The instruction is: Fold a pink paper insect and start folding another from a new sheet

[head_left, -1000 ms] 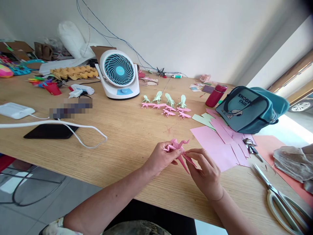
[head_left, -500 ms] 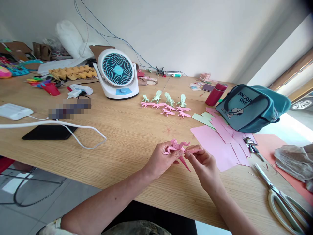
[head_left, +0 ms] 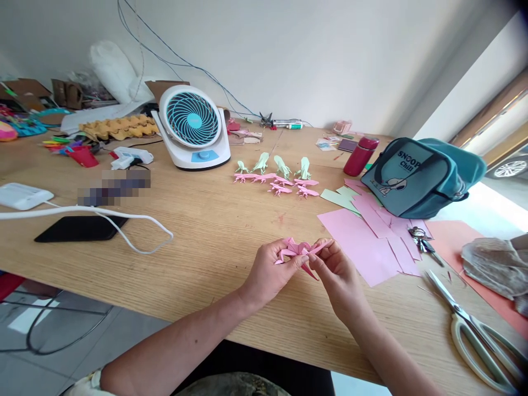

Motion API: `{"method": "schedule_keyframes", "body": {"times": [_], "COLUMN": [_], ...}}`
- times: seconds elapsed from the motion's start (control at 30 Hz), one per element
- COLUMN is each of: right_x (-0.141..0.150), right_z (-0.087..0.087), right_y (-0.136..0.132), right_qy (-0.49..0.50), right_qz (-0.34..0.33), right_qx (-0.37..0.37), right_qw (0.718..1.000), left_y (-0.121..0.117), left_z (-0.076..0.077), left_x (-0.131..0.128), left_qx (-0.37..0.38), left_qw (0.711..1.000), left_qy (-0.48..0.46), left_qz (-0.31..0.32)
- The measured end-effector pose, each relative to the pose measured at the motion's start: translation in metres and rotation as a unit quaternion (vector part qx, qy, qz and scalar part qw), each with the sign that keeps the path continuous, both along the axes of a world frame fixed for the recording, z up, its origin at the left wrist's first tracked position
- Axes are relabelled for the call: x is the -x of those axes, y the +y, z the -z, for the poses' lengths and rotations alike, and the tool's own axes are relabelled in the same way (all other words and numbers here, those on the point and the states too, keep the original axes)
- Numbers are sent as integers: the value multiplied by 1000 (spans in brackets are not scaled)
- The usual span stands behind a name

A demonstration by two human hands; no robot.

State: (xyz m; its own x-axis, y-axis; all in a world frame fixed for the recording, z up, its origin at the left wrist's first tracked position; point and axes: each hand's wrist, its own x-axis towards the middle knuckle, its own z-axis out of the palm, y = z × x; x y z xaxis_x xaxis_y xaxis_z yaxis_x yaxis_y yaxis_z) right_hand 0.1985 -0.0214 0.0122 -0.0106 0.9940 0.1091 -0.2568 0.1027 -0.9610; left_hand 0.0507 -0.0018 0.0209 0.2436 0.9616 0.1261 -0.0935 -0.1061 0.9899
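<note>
At the near side of the wooden table (head_left: 165, 286), we see both bare hands close to each other, above the table top. The left hand (head_left: 266, 275) pinches the body of a pink folded paper figure (head_left: 293, 249) between thumb and fingers. The right hand (head_left: 339, 274) pinches one narrow, pointed part of the same figure, its thumb just beside the left thumb. Thus the figure is between our two hands, and another thin point of it hangs downward.

To our right lie the large scissors (head_left: 457, 314), with the blades pointing away from us. A little farther we find a grey cloth (head_left: 489, 264) on orange paper (head_left: 447, 236), a bunch of keys (head_left: 421, 235) and pink sheets (head_left: 350, 242), which partly overlap. Beyond these, a teal bag (head_left: 416, 179) leans backward, near a dark red bottle (head_left: 359, 158).

Ahead of us, small pink figures (head_left: 279, 188) stand before light green figures (head_left: 281, 166). Farther to the left is a white fan (head_left: 193, 121).
</note>
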Motion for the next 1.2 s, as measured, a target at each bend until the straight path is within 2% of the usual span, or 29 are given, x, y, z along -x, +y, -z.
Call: {"method": "schedule_keyframes", "body": {"times": [0.23,0.37,0.57,0.73,0.93,1.2], "right_x": [7,8,2,-1,-3,-4], "right_z": [2,1,1,-1,-9,-1], "right_y": [-4,-4,-2,0,3,2], "right_qy": [-15,-24,-43,-43,-77,-111], "right_qz": [2,11,57,66,41,47], "right_qx": [-46,-40,-5,21,25,-1], "right_qw": [999,999,997,997,996,993], "left_y": [-3,-2,-2,3,2,4], "left_z": [2,2,-3,1,-5,-4], "left_x": [-5,-3,0,2,5,4], "left_qx": [-41,-2,65,43,28,45], "left_qw": [999,1000,995,998,999,998], "left_qy": [-5,-23,-42,-34,-14,-37], "left_qz": [-18,-4,56,17,18,5]}}
